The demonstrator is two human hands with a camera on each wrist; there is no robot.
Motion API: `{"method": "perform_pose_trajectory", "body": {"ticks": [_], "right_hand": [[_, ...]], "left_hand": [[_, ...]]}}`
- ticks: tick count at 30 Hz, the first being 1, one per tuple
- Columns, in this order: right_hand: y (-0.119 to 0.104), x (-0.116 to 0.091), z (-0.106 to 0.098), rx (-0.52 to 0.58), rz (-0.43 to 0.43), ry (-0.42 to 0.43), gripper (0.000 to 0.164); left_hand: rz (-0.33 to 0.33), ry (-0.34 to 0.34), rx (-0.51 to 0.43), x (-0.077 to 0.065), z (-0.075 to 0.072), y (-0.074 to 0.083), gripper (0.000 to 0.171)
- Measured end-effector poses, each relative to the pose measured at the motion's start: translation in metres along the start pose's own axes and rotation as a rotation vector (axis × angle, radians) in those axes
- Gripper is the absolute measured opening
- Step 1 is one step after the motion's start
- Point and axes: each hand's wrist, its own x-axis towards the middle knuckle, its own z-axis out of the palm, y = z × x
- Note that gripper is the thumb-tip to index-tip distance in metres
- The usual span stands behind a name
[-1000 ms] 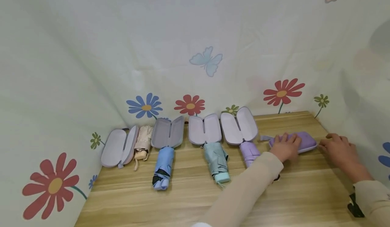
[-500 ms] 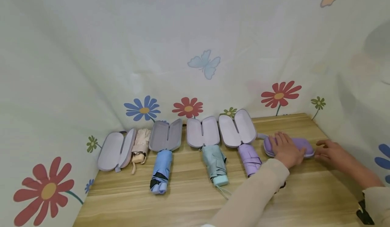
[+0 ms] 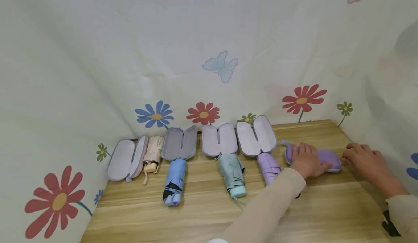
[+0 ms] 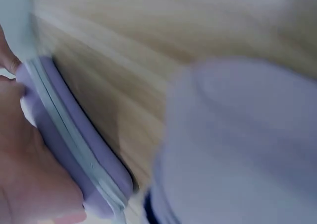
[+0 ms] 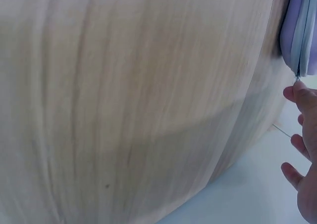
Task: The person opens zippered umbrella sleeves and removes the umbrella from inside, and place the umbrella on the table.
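A closed purple zip case point(image 3: 330, 159) lies on the wooden table at the right. My left hand point(image 3: 306, 159) holds it from above, the fingers reaching over its top and the thumb towards its right end. In the left wrist view the pale zip band point(image 4: 74, 137) runs along the case's side beside the palm. At the right end, my right hand point(image 3: 369, 165) pinches the small zip pull point(image 5: 297, 78) between thumb and finger. Just left of the case lies a folded purple umbrella point(image 3: 269, 167), its lower end hidden by the left sleeve.
Several open cases with pale linings, one a grey case point(image 3: 173, 145), line the back of the table point(image 3: 196, 225). Before or beside them lie a beige umbrella point(image 3: 153, 150), a blue umbrella point(image 3: 175, 177) and a green umbrella point(image 3: 231, 172). Flowered cloth surrounds the table.
The purple case has turned a little, its right end coming nearer the person. My left hand has shifted on its top, and the right hand has stayed at the zip end.
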Motion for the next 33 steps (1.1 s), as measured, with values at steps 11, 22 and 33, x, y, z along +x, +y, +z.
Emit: {"method": "perform_pose_trajectory", "body": {"ticks": [11, 22, 33], "right_hand": [[-0.002, 0.008, 0.001, 0.033, -0.06, -0.007, 0.008], [-0.003, 0.009, 0.012, 0.074, -0.057, 0.044, 0.005], [-0.01, 0.008, 0.006, 0.087, 0.027, -0.041, 0.009]], "left_hand": [[0.308, -0.213, 0.044, 0.021, -0.005, -0.017, 0.081], [-0.489, -0.102, 0.061, -0.029, -0.03, 0.032, 0.088], [-0.426, -0.107, 0.085, -0.052, -0.032, 0.043, 0.115]]}}
